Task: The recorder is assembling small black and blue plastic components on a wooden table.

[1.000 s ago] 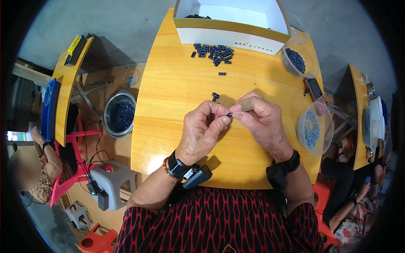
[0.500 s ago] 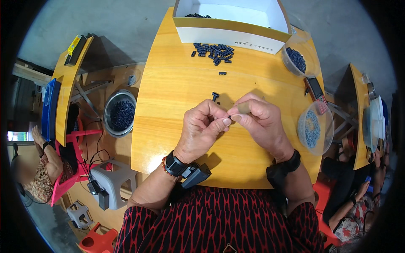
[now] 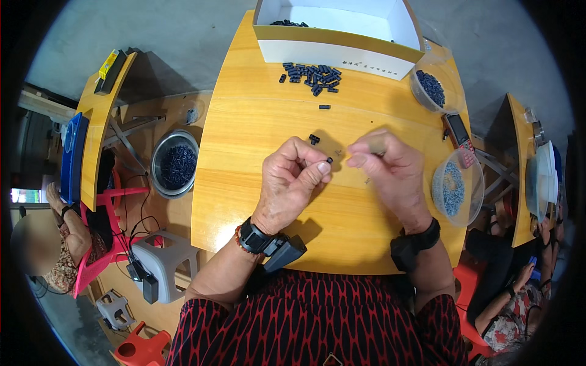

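My left hand [image 3: 287, 183] pinches a small black plastic piece [image 3: 329, 160] between thumb and fingers, and its end shows at the fingertips. Just to the right, my right hand [image 3: 394, 174] is apart from it, thumb and fingertips pressed together. Motion smears those fingertips, and what they hold, if anything, is hidden. Beyond my left hand, a couple of black pieces [image 3: 314, 139] lie on the wooden table [image 3: 244, 152]. Tiny screws [image 3: 367, 180] lie near my right hand. A lone black piece [image 3: 324, 107] sits before a pile of similar pieces [image 3: 314, 78].
A white box [image 3: 336, 52] stands at the table's far side. Along the right are a clear bowl of dark parts [image 3: 430, 88], a phone [image 3: 458, 131] and a clear bowl of silvery screws [image 3: 452, 189]. A metal basin [image 3: 174, 165] and grey stool [image 3: 162, 262] stand left.
My right hand has drawn away to the right from my left hand, which keeps its place. The end of the black piece now shows in my left fingers.
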The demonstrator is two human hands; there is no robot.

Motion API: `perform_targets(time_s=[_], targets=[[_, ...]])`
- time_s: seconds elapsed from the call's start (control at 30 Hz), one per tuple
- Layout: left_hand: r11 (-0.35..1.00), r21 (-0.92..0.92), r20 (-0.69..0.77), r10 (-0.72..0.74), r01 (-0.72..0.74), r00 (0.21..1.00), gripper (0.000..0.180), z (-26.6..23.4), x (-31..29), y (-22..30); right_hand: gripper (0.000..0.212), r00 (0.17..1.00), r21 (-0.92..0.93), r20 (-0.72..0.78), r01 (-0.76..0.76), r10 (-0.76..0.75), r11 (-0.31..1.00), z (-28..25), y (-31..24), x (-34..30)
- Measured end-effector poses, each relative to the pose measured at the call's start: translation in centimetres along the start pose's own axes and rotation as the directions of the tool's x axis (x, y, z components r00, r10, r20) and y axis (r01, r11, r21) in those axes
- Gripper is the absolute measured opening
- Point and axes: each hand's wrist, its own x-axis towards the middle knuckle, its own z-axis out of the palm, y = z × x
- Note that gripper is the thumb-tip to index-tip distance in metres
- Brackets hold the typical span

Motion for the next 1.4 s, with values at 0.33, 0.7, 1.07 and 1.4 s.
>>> perform_targets(time_s=[0.33, 0.7, 1.07, 1.4], targets=[[0.992, -0.028, -0.275, 0.113, -0.125, 0.955, 0.009, -0.5, 0.8, 0.3, 0.011, 0.999, -0.472, -0.003, 0.037, -0.043, 0.881, -0.7, 1.0, 0.8], [0.998, 0.053, -0.238, 0.053, -0.041, 0.97, 0.01, -0.5, 0.7, -0.2, 0.005, 0.973, -0.708, 0.183, 0.228, -0.137, 0.668, 1.4, 1.0, 1.2], [0.987, 0.149, -0.265, 0.103, -0.065, 0.959, 0.008, -1.1, 0.9, 0.0, 0.008, 0.982, -0.649, 0.11, 0.186, -0.151, 0.738, -0.2, 0.6, 2.7], [0.982, 0.144, -0.263, 0.157, -0.122, 0.952, 0.012, -1.0, 0.9, -0.2, 0.011, 0.979, -0.607, 0.193, 0.174, -0.069, 0.775, 1.4, 0.6, 1.9]])
